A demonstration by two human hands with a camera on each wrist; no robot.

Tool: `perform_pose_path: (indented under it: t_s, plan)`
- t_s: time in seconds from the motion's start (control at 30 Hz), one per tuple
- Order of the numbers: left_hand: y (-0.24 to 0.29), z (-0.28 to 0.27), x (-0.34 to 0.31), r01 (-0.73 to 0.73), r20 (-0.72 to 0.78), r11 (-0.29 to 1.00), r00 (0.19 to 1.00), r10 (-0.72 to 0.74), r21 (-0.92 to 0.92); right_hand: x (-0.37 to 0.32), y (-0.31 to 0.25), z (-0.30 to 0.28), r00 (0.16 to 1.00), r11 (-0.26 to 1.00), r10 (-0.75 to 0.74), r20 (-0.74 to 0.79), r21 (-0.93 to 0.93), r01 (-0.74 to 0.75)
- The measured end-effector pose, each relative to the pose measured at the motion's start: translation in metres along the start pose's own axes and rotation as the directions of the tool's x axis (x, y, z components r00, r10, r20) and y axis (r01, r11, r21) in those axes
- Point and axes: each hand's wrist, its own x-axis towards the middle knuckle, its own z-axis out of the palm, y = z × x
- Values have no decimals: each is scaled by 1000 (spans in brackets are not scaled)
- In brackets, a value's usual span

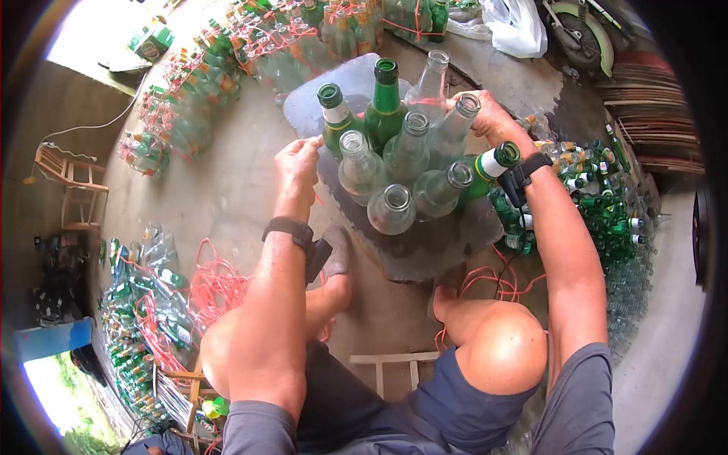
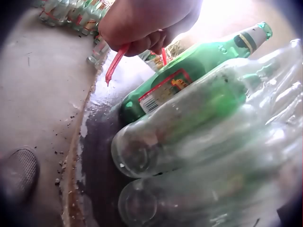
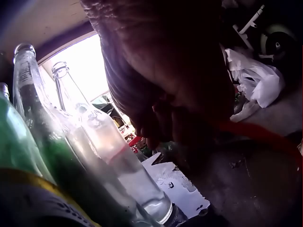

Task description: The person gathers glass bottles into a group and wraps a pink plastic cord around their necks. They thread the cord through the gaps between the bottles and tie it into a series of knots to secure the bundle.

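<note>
Several clear glass bottles [image 1: 394,211] and green glass bottles [image 1: 385,98] stand in a tight cluster on a low grey slab [image 1: 425,262]. On the cluster's left side, my left hand [image 1: 297,165] grips red plastic twine [image 2: 115,66], and a short tail hangs below the fist in the left wrist view. My right hand [image 1: 491,117] is at the far right of the cluster, fingers curled. A red strand of twine [image 3: 262,135] runs out from it in the right wrist view. The bottles hide most of the twine between the hands.
Loose red twine [image 1: 216,280] lies tangled on the floor at left. Bottle piles flank me, one at right [image 1: 599,197] and one at left [image 1: 136,334]. Tied bottle bundles [image 1: 189,98] stand at the back. A white plastic bag [image 1: 516,29] lies beyond the slab.
</note>
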Motion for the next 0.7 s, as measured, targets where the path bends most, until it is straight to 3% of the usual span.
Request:
perform_pose_path:
  t_s: [0.07,0.17,0.33,0.4,0.53,0.63,0.7]
  plan:
    - [-10,-1,-7,64,-23,993,998,-62,97,-13,-4,7,999,1000,-29,-40,7,29]
    - [-20,-3,-11,67,-18,993,998,-66,98,5,33,21,990,992,-122,-67,-49,119]
    - [-25,-2,-27,59,-6,984,998,-59,166,-13,48,8,996,989,-42,84,-134,53]
    - [-30,-6,-28,41,17,989,999,-44,145,-21,63,15,994,992,-97,44,80,93]
    - [-42,-8,-33,28,20,982,999,-32,185,-51,71,16,977,980,-197,77,27,196]
    - [-47,-8,-40,-5,37,985,999,-1,171,-80,71,25,995,997,63,-79,-42,-66]
    - [-50,-9,-44,13,38,982,999,-20,187,-95,69,29,994,997,71,-81,-34,-74]
